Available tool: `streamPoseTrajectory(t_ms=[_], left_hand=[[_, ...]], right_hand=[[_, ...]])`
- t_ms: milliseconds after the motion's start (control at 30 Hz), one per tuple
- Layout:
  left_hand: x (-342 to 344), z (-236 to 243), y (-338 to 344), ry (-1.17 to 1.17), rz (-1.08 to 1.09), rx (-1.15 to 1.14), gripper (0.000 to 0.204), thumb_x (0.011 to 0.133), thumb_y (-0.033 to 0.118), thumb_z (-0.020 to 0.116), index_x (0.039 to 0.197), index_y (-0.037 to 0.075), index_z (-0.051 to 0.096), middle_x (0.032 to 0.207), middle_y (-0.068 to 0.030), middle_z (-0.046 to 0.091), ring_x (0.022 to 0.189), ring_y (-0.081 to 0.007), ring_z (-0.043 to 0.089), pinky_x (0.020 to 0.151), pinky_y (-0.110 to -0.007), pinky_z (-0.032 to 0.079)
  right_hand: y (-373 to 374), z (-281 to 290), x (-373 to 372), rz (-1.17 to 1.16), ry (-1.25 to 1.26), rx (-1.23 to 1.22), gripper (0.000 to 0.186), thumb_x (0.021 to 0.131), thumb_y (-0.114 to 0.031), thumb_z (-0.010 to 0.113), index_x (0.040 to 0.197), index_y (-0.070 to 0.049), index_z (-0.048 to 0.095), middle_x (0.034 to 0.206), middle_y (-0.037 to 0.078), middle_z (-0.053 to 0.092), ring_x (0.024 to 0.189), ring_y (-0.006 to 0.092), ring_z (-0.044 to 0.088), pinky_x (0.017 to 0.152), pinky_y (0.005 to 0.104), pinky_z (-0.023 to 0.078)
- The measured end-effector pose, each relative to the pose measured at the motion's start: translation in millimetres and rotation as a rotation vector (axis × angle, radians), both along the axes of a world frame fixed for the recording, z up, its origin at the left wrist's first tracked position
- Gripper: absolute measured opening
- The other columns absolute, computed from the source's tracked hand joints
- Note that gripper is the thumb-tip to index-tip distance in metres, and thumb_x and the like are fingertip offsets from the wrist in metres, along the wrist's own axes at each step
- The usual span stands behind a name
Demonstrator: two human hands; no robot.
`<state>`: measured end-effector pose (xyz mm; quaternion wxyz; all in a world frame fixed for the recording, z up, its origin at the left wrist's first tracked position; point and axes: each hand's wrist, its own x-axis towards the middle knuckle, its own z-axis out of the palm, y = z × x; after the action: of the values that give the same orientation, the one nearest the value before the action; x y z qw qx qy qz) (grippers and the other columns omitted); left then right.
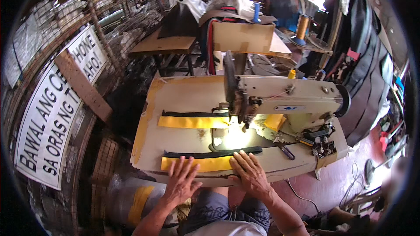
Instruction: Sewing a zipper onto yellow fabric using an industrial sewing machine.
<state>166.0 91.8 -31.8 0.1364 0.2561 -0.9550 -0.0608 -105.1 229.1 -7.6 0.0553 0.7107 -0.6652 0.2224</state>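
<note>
A yellow strip [214,163] with a black zipper-like band [205,153] along its far edge lies at the front edge of the sewing table [148,153]. My left hand [180,180] rests on the strip's left end, fingers spread. My right hand [250,174] lies flat over its right end, fingers stretched out and touching the black band. Beyond them, a second yellow strip [192,123] with a black band [197,114] runs toward the needle area of the sewing machine [284,94], where a lamp shines brightly. Whether it is under the presser foot is hidden by glare.
Right of the needle lie thread snips [287,152], a screwdriver [305,140] and several metal bobbins [323,147]. A folded yellow piece [274,121] sits by the machine's arm. Dark material sheets [367,70] hang at the right. A lettered sign [48,122] stands left, with a wooden board [83,85] across it.
</note>
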Motion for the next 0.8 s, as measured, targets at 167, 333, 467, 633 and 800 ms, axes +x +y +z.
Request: streamPoseTrajectory(t_ms=[167,333,467,633,800], left_hand=[[139,-66,-28,0.271,0.843,-0.218,0.058,0.108,0.038,0.037,0.154,0.004,0.037,0.166,-0.0212,0.02,0.154,-0.0432,0.012,0.121,-0.063,0.011],[271,-194,-4,0.191,1.342,0.182,0.062,0.105,0.034,0.044,0.155,0.0,0.033,0.162,-0.0257,0.025,0.15,-0.0429,0.022,0.122,-0.057,0.016],[276,-282,61,-0.1,1.363,0.315,0.061,0.102,0.032,0.047,0.153,0.0,0.035,0.161,-0.0257,0.027,0.149,-0.0438,0.025,0.121,-0.057,0.019],[282,-316,86,-0.37,1.136,0.339,0.061,0.1,0.029,0.05,0.152,-0.001,0.037,0.16,-0.0257,0.031,0.147,-0.0448,0.028,0.12,-0.057,0.022],[313,-321,59,-0.026,1.307,0.268,0.054,0.097,0.021,0.056,0.145,0.0,0.046,0.151,-0.0261,0.042,0.143,-0.0443,0.035,0.119,-0.056,0.026]], right_hand=[[7,-7,1,0.001,0.032,0.003,0.055,0.092,-0.042,0.066,0.134,-0.006,0.06,0.143,0.016,0.056,0.138,0.0346,0.048,0.117,0.0505,0.032],[7,-13,8,-0.054,0.088,-0.037,0.053,0.09,-0.04,0.068,0.131,-0.007,0.062,0.141,0.014,0.058,0.134,0.0326,0.052,0.114,0.0489,0.035],[6,-10,10,-0.074,0.062,-0.024,0.053,0.089,-0.04,0.069,0.131,-0.007,0.063,0.14,0.014,0.059,0.133,0.0327,0.052,0.114,0.0488,0.036],[7,-10,10,-0.066,0.058,-0.068,0.054,0.089,-0.04,0.069,0.131,-0.006,0.063,0.138,0.014,0.06,0.133,0.0333,0.053,0.114,0.049,0.036],[6,-9,11,-0.064,0.067,-0.099,0.053,0.09,-0.039,0.069,0.13,-0.004,0.063,0.138,0.014,0.061,0.132,0.0337,0.054,0.113,0.0491,0.037]])
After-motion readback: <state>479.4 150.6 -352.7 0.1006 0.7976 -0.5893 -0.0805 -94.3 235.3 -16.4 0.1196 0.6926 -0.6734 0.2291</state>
